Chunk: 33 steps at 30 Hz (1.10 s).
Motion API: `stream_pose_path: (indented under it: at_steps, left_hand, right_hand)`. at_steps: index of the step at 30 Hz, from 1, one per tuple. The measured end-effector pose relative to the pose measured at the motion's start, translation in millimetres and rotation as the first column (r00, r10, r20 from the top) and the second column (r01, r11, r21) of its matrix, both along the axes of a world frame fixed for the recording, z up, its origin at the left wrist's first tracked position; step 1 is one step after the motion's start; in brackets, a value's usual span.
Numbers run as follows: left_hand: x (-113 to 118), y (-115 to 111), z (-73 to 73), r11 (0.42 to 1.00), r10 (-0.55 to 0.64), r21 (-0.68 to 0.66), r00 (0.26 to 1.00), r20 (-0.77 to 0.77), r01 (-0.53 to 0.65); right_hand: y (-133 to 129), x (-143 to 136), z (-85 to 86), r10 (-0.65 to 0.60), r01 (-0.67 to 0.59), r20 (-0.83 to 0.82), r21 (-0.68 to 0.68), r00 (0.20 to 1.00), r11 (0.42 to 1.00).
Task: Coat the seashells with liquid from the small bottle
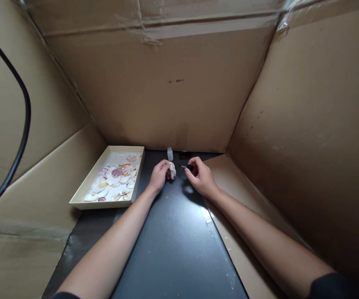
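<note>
Pinched in my left hand (159, 176) is a rough whitish seashell (172, 169), held just above the dark tabletop. My right hand (201, 176) grips a small black cap (190, 167) between thumb and fingers. From the cap a thin pale brush-like tip (183, 166) points left towards the shell, with a small gap between them. Behind my left hand stands a small translucent bottle (170, 154), upright near the back wall.
On the left is a cream tray (104, 205) with several shells lying on a shell-patterned or shell-covered bottom. Cardboard walls (173, 104) enclose the dark table (173, 249) at the back and sides. A black cable (26, 108) curves down at far left.
</note>
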<state>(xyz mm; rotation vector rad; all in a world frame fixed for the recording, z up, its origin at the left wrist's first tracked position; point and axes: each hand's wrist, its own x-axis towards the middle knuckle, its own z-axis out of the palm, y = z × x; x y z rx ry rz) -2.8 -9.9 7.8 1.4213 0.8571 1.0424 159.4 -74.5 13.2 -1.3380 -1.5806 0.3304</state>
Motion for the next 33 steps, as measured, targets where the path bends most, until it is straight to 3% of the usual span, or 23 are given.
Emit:
stream_pose_path:
  at_steps: [4,9,13,17,21,25,30,33]
  left_hand:
    - [1.4,0.5,-1.5,1.0,0.019,0.013,0.999,-0.031,-0.019]
    - [2.1,0.4,-1.5,0.999,0.029,0.016,0.997,-0.065,-0.028]
    - [3.1,-0.1,-1.1,0.999,0.046,0.014,0.997,-0.069,-0.045]
    - [4.0,-0.7,-1.1,0.998,0.052,0.026,0.995,-0.084,-0.05]
    - [4.3,-1.1,-0.6,0.998,0.067,0.018,0.993,-0.096,-0.066]
    - [4.5,-1.1,-0.5,0.997,0.073,0.02,0.993,-0.098,-0.071]
    - [4.7,0.9,-3.1,0.996,0.09,0.036,0.992,-0.093,-0.087]
    - [4.7,1.5,-4.2,0.996,0.089,0.038,0.992,-0.091,-0.086]
  right_hand:
    - [-0.7,-0.5,0.0,0.076,-0.076,-0.011,-0.009,0.997,0.997]
    - [-0.7,-0.9,-0.1,0.044,-0.044,0.009,-0.021,0.999,0.999]
    - [-1.4,-0.8,0.8,0.097,-0.097,-0.01,-0.004,0.995,0.995]
    - [-1.2,-0.7,0.1,0.051,-0.051,0.012,-0.019,0.999,0.999]
    - [0.1,-0.5,-1.0,0.101,-0.101,0.002,-0.012,0.995,0.995]
    - [0.8,0.2,-0.6,0.027,-0.026,0.033,-0.019,0.999,0.999]
    - [-0.7,-0.2,0.4,0.114,-0.114,0.018,-0.015,0.993,0.993]
    - [-0.6,-0.1,-0.2,0.062,-0.06,0.052,-0.021,0.997,0.998]
